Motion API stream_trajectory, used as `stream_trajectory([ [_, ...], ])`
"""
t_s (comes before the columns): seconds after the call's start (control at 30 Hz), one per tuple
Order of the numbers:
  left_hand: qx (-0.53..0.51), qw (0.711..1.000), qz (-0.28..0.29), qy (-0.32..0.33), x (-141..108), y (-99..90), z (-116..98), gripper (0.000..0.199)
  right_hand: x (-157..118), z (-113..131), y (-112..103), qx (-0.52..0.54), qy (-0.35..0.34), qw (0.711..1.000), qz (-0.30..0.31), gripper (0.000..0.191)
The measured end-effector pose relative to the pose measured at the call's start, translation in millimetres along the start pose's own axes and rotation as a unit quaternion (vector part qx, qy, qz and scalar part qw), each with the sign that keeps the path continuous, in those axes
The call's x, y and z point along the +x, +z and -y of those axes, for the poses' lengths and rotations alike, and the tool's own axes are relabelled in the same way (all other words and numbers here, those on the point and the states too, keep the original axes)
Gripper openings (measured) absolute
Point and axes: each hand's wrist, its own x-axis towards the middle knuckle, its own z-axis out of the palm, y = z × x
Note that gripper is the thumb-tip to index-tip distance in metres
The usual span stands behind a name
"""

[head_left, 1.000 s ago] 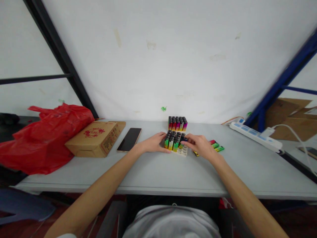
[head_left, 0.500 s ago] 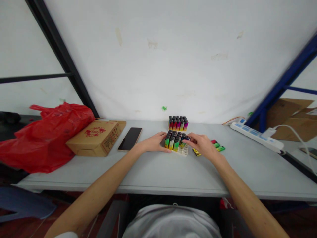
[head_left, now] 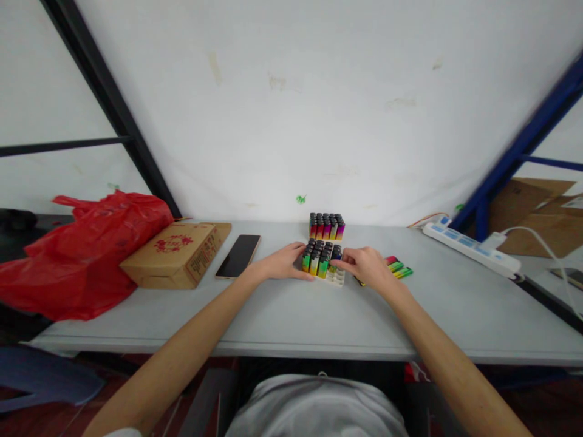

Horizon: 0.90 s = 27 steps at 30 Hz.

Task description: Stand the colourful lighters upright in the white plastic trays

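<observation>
A white tray (head_left: 336,281) with round sockets holds several upright lighters (head_left: 314,262), green, yellow and silver with black tops. Its front right sockets hold no lighters. My left hand (head_left: 286,262) grips the left side of this tray, thumb at the front and fingers toward the back. At the tray's right side, the fingers of my right hand (head_left: 364,264) are pinched around a dark blue lighter (head_left: 337,250), which stands among the others; its lower part is hidden. Loose lighters (head_left: 401,269), green and red, lie on the table just right of my right hand, partly covered by it.
Behind the tray, a second block of upright lighters (head_left: 327,227) stands near the wall. A phone (head_left: 238,256), a cardboard box (head_left: 170,255) and a red plastic bag (head_left: 91,255) are on the left. A white power strip (head_left: 471,247) lies along the right side of the table (head_left: 291,321).
My right hand has lowered the dark blue lighter from a tilted position to upright in the tray. My left hand stays at the tray's left side.
</observation>
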Motion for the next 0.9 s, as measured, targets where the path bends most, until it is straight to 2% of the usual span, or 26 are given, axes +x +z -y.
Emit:
stream_trajectory([
  [0.13, 0.003, 1.000, 0.004, -0.005, -0.1, 0.1, 0.3, 0.086, -1.6, -1.4, -10.3, 0.004, -0.002, 1.000, 0.013, 0.055],
  [0.23, 0.000, 1.000, 0.003, -0.008, 0.0, 0.7, 1.3, 0.089, -4.0, -10.1, -22.4, 0.016, 0.007, 1.000, -0.019, 0.058],
  [0.37, 0.001, 1.000, -0.001, 0.000, 0.3, 1.2, 3.0, 0.090, -6.6, -28.2, -34.8, 0.005, 0.062, 0.996, -0.065, 0.055],
  [0.53, 0.008, 1.000, 0.009, -0.006, 0.9, 1.2, 5.0, 0.092, -7.8, -51.6, -38.6, -0.055, 0.120, 0.989, -0.072, 0.048],
  [0.67, 0.011, 1.000, 0.006, -0.004, 1.0, 1.6, 6.7, 0.091, -8.8, -67.3, -39.8, -0.104, 0.202, 0.971, -0.074, 0.054],
  [0.77, 0.005, 1.000, 0.007, 0.002, 0.9, 1.3, 6.3, 0.088, -10.4, -77.8, -41.1, -0.131, 0.257, 0.956, -0.054, 0.059],
  [0.9, -0.002, 1.000, 0.002, -0.001, 0.6, 0.7, 4.9, 0.087, -14.5, -91.0, -43.3, -0.147, 0.336, 0.930, 0.019, 0.068],
])
